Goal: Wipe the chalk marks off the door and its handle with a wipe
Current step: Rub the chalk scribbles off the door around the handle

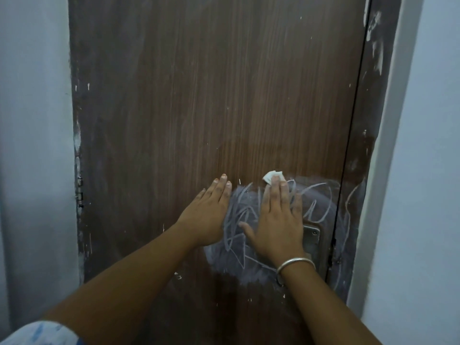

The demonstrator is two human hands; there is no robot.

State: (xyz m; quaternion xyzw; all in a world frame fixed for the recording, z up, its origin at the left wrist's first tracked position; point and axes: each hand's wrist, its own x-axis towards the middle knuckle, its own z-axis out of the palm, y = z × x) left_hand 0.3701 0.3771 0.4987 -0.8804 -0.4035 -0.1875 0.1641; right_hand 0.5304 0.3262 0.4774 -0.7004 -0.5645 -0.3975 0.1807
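The door (199, 95) is dark brown wood-grain, smooth, with a faint sheen and small white chips. The chalk marks (239, 220) lie on it as dry, powdery grey-white lines over a matt, hazy smear. The wipe (272, 176) is white, soft and crumpled; paper or cloth cannot be told. The handle plate (311, 236) is dull grey metal. The bangle (296, 263) is polished, shiny metal. The frame (380, 70) is dark, rough and scuffed, with white smears. The wall (435, 145) is matt pale paint. The sleeve (42, 334) is printed cloth.
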